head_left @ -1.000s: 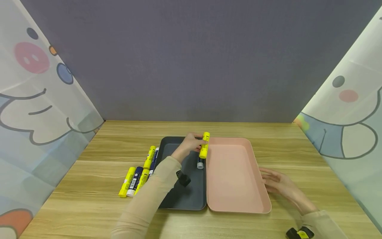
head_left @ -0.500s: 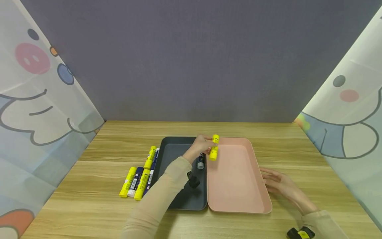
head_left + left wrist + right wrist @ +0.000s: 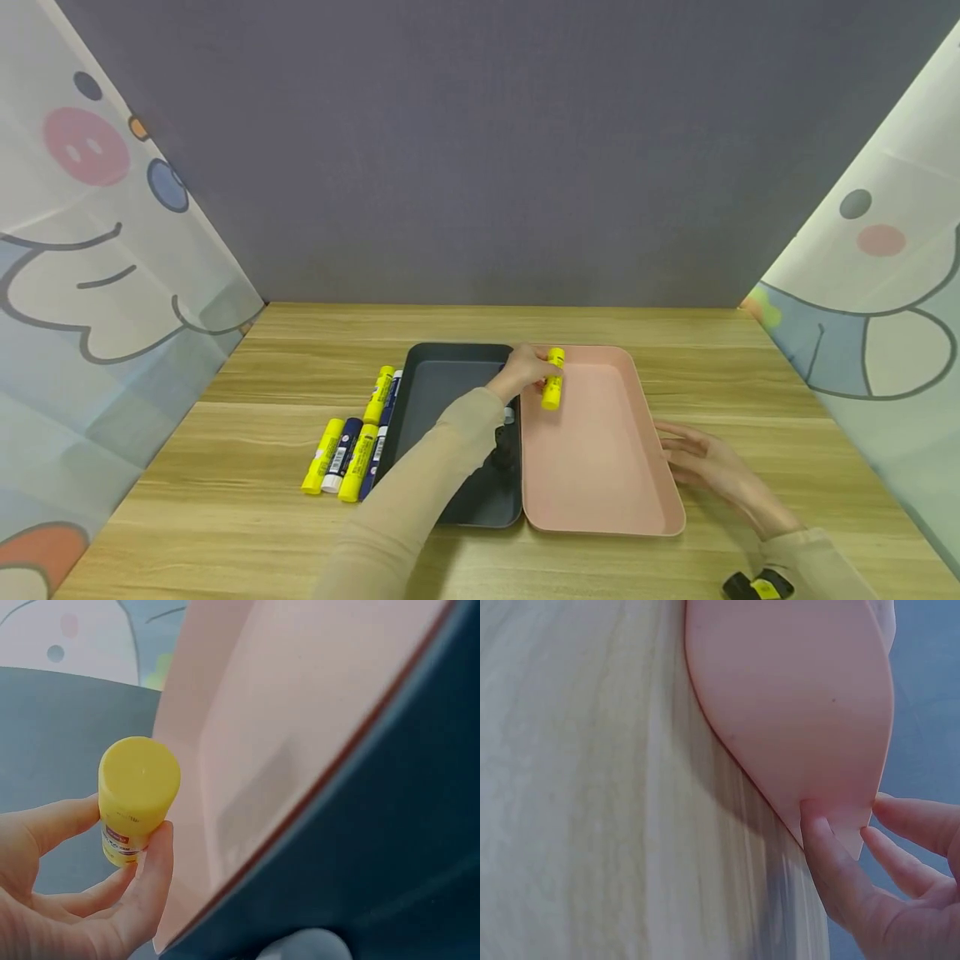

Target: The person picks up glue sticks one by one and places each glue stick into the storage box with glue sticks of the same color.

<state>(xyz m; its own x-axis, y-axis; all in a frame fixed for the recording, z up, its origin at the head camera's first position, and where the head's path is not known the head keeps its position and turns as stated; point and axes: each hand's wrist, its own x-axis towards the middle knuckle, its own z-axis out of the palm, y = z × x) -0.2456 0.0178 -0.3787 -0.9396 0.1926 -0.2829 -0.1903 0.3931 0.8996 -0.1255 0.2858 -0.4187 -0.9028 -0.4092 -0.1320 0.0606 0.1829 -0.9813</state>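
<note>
My left hand (image 3: 523, 371) pinches a yellow glue stick (image 3: 552, 385) above the left part of the pink tray (image 3: 600, 475). The left wrist view shows the glue stick (image 3: 140, 780) end-on, between thumb and fingers, apart from the tray floor. At the pink tray's right side, my right hand (image 3: 708, 468) rests with fingertips on the outer wall; the right wrist view shows its relaxed fingers (image 3: 907, 862) touching the wall and rim. In the dark tray (image 3: 450, 387) lies a dark glue stick with a pale end (image 3: 509, 415), mostly hidden behind my left hand.
Left of the dark tray, several glue sticks lie on the wooden table (image 3: 247, 467), yellow ones (image 3: 321, 457) and dark blue ones (image 3: 342, 455). The two trays stand side by side. A grey panel (image 3: 480, 167) rises behind the table.
My left hand has moved to the right with the yellow glue stick, from over the dark tray's edge to over the pink tray, and slightly nearer. The right hand has stayed in place.
</note>
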